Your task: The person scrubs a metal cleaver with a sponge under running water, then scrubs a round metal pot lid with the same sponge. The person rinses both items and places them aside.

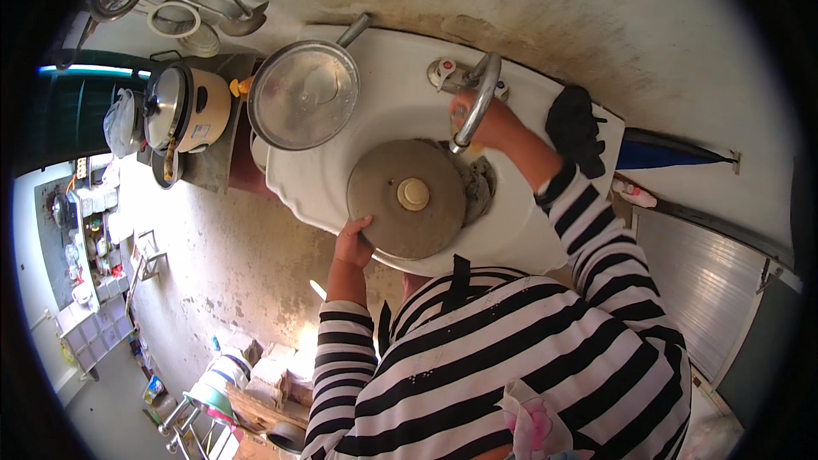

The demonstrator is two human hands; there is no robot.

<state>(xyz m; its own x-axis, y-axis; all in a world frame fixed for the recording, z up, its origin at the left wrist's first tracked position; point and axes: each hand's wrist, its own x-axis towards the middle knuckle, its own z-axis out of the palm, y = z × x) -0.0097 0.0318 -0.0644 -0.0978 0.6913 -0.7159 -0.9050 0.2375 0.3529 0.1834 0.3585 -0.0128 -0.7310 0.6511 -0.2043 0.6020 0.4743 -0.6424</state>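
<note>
A round grey lid [375,204] with a cream knob [412,194] tilts over the basin of the white sink [285,175]. My left hand [351,243] grips its near left rim, thumb on top. My right hand [496,125] is up by the curved metal faucet [487,94], its fingers curled behind the spout and partly hidden. Something small and yellowish shows by those fingers, too unclear to name. Beneath the lid's right edge, a crumpled dark grey cloth [482,192] lies in the basin.
A metal pan [298,102] sits on the sink's left ledge, and a black cloth [575,132] on the right. Farther left stands a rice cooker [204,102]. Ladles and strainers [175,19] hang above it. A pale panel [699,273] leans at right.
</note>
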